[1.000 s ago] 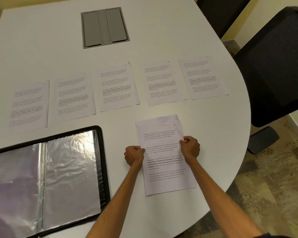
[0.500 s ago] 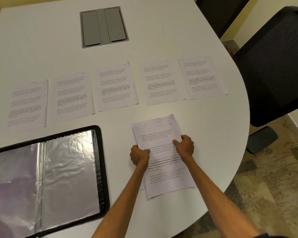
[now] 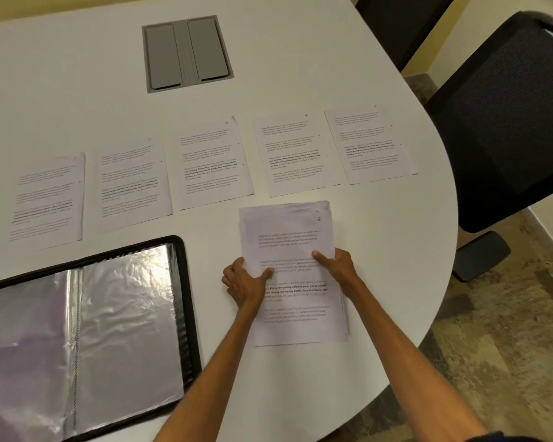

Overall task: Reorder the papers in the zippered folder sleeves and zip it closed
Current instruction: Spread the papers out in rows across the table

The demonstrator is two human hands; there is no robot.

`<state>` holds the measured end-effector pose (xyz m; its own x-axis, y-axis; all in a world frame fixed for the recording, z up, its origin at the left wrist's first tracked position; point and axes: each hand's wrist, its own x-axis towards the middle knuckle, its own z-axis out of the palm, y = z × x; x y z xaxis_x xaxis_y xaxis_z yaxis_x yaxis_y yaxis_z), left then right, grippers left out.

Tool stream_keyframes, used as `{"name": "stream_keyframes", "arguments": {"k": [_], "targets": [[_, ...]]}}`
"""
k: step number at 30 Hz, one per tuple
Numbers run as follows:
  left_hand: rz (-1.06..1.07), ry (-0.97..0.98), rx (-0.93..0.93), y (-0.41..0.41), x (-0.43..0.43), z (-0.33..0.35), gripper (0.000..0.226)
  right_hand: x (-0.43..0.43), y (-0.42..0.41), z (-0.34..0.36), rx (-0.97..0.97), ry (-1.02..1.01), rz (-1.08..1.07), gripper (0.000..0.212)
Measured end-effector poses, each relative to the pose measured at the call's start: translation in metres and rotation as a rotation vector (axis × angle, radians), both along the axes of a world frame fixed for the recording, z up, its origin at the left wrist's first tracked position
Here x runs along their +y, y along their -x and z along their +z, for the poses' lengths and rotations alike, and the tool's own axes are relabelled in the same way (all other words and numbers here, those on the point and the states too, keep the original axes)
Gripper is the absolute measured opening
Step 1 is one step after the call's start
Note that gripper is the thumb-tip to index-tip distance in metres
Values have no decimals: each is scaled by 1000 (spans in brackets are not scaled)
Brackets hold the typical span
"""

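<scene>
A small stack of printed papers lies on the white table in front of me, its top sheet marked 6. My left hand grips the stack's left edge, thumb on top. My right hand holds the right edge, thumb pressed on the sheet. Several single printed sheets lie in a row beyond the stack. The black zippered folder lies open at the near left, showing clear plastic sleeves with no paper seen in them.
A grey cable hatch is set into the table at the back. A black office chair stands close to the table's curved right edge, a second dark chair behind it. Patterned floor shows at right.
The fanned sheets have been squared into one stack. Both hands shifted a little left along its edges, thumbs now lying on the top sheet.
</scene>
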<state>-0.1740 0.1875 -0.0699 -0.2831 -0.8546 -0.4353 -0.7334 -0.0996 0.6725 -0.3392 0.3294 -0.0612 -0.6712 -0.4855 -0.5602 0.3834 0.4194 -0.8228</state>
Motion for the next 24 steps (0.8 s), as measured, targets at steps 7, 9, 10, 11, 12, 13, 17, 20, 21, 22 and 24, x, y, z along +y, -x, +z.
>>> {"name": "stream_keyframes", "arguments": {"k": [7,9,10,11,12,13,17,20,21,22,24], "targets": [[-104,-104,174,17,-13,1,69,17,32,12,-86,92,-38,42],[-170,-146,262,24,-8,9,42,22,40,17,-68,88,-87,42],[-176,-146,295,28,-3,13,32,24,43,19,-38,77,-121,41],[-166,-150,325,33,2,16,27,26,47,20,-2,64,-158,41],[-147,-170,346,39,8,17,25,29,50,19,30,49,-196,41],[-121,-204,364,44,15,17,24,33,54,18,55,33,-232,42],[-31,-314,374,69,38,12,28,53,68,11,135,-96,-386,38],[-30,-352,367,87,57,8,31,74,75,15,224,-198,-491,32],[-40,-354,358,94,64,7,31,81,78,17,248,-214,-518,31],[-58,-356,346,100,71,5,31,87,81,19,265,-227,-544,31],[-106,-366,325,112,84,5,32,99,89,19,292,-253,-585,30]]}}
